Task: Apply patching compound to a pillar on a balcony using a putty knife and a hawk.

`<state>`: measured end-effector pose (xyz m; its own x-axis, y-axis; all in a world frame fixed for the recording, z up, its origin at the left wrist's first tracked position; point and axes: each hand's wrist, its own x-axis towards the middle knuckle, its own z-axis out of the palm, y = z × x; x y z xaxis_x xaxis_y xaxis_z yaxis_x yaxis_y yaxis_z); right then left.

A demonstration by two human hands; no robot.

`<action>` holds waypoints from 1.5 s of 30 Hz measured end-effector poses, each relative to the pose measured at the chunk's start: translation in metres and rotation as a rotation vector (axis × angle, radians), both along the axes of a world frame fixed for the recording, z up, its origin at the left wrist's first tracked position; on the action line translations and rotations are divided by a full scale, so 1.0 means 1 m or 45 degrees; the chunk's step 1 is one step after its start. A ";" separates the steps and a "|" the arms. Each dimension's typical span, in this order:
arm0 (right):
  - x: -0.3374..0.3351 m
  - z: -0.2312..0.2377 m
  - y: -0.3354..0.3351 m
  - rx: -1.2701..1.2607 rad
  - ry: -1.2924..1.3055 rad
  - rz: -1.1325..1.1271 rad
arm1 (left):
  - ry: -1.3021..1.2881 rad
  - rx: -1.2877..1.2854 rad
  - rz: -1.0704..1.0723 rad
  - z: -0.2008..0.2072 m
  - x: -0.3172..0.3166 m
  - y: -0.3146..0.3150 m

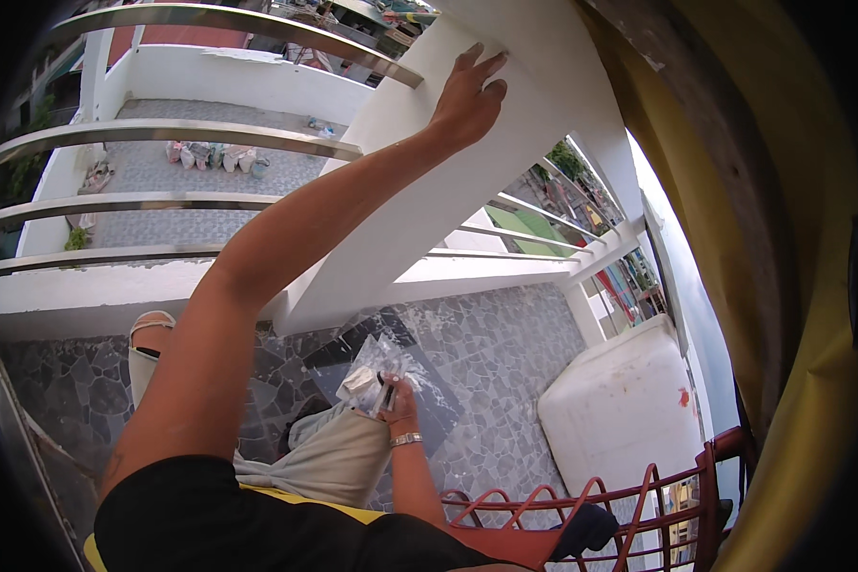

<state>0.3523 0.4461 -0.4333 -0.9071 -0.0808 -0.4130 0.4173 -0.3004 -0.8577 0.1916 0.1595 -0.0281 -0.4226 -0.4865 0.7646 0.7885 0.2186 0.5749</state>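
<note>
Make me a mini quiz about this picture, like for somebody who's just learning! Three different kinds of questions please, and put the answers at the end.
1. Fill in the missing word: the right hand holds a clear ____ bag.
2. True or false: the left hand is down on the floor.
3. What colour is the lattice at the lower right? A) blue B) dark red C) green

Key:
1. plastic
2. False; it is raised to the white pillar.
3. B

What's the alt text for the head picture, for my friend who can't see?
A person's left hand is raised against a white pillar beside metal rails. Lower down, the right hand holds a clear plastic bag above a stone-patterned floor.
</note>
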 end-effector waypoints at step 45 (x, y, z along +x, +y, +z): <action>0.005 -0.004 -0.005 0.104 0.020 0.023 | -0.541 -0.647 0.783 0.030 -0.134 -0.098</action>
<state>0.3575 0.4413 -0.4372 -0.9123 -0.0639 -0.4044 0.4081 -0.2213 -0.8857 0.0578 0.0617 0.0017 -0.4951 -0.3659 0.7880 0.1916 0.8386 0.5099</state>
